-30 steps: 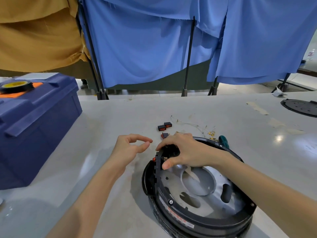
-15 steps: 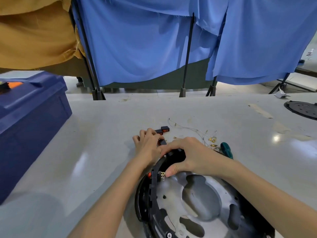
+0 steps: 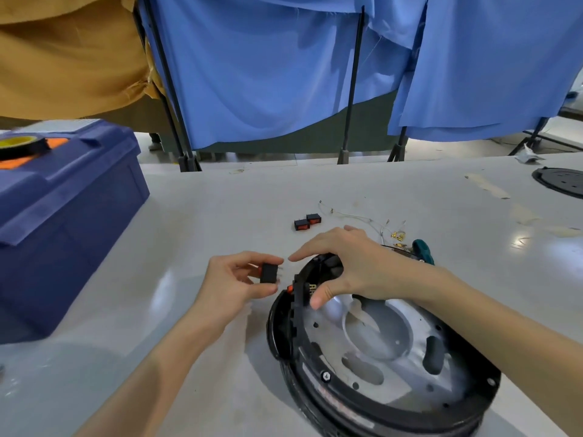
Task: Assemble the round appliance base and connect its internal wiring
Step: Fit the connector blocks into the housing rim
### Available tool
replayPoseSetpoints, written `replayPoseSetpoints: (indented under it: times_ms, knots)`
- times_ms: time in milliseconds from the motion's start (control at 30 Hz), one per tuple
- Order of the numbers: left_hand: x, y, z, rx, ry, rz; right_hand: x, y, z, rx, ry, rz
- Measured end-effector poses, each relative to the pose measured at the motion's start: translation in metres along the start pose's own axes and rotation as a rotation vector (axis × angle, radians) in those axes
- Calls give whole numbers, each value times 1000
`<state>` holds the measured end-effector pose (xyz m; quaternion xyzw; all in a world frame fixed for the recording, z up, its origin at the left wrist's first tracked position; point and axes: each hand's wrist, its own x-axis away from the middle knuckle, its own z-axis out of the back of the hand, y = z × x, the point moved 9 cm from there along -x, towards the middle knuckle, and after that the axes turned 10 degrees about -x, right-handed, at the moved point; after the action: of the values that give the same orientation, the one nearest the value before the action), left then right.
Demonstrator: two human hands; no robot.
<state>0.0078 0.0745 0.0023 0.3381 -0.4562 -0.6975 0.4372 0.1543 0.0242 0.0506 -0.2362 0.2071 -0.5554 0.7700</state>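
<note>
The round appliance base [image 3: 372, 367] lies on the table with its black rim and silver inner plate facing up. My right hand [image 3: 350, 263] reaches over the far left of the rim, thumb against its inner wall near an orange switch fitted there. My left hand [image 3: 235, 279] pinches a small black rocker switch [image 3: 268, 273], prongs pointing right, just left of the base. Two more black and orange switches [image 3: 306, 222] lie farther back. Thin white wires with brass terminals [image 3: 383, 227] lie behind the base.
A large blue toolbox [image 3: 63, 222] stands at the left with a tape roll [image 3: 20, 146] on its lid. A green-handled tool [image 3: 422, 249] lies behind the base. A black round disc [image 3: 560, 181] sits at the far right. Blue curtains hang behind the table.
My left hand drew back from beside the two loose switches, now holding a black switch left of the base. My right hand stayed on the rim, its fingers now lifted and spread.
</note>
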Motion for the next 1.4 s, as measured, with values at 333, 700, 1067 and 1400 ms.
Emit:
replayPoseSetpoints:
  times_ms: [333, 700, 1067, 1400]
  knots:
    - [33, 13, 5, 31, 37, -77, -3, -8, -16, 23, 24, 41]
    - [41, 12, 2, 26, 80, -72, -3, -9, -16, -20, 43, 67]
    - [49, 0, 1, 14, 278, -9, -2, -7, -16, -50, 42, 49]
    - [51, -5, -6, 113, 305, 18, -2, -10, -18, -42, 18, 11]
